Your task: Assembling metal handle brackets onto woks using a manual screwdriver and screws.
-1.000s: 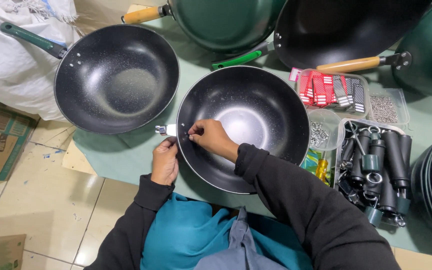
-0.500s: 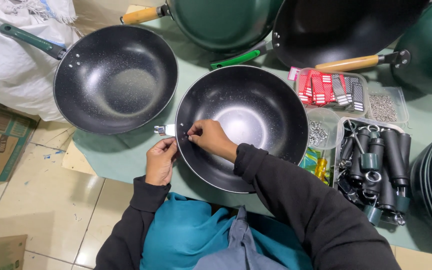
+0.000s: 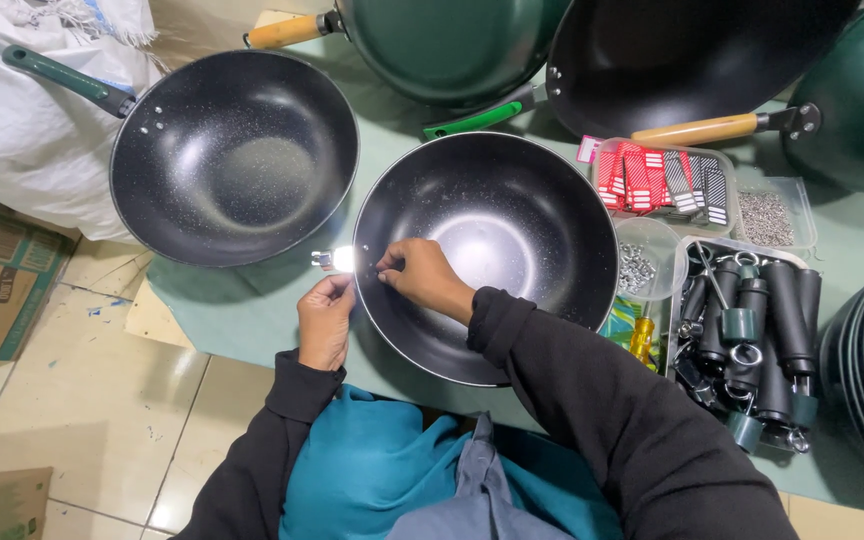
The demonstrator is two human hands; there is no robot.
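Head view: a round black speckled handleless wok (image 3: 512,240) is seen on the green mat-covered table (image 3: 252,300), centre of frame, its open side facing up. No long axis is given by the round bowl; the small shiny metal handle bracket (image 3: 335,260) sticks out from its left rim, pointing left.

The left hand (image 3: 324,320) is placed outside the left rim, fingers curled, fingertips pinched at the bracket from below; what exactly is gripped is washed out by glare. The right hand (image 3: 420,278) is laid inside the wok against the left wall, fingers bent, thumb and forefinger pressed together at the rivet holes; something tiny may be pinched, cannot be told. Both forearms are covered by black sleeves.

Far left, a second black speckled wok with a dark green handle (image 3: 232,155) is seen, handle pointing far-left, resting partly on a white sack (image 3: 22,130). Far side: more green and black woks, cut off by the top edge, with a wooden handle (image 3: 707,130) and a bright green handle (image 3: 477,118) showing. Right of the wok: a clear tray of red and black tags (image 3: 662,180), a clear box of small screws (image 3: 767,215), a tray of black handles with green caps (image 3: 762,330), a yellow screwdriver (image 3: 642,340) partly hidden by the wok rim. A stack of dark pans is cut off at the right edge.
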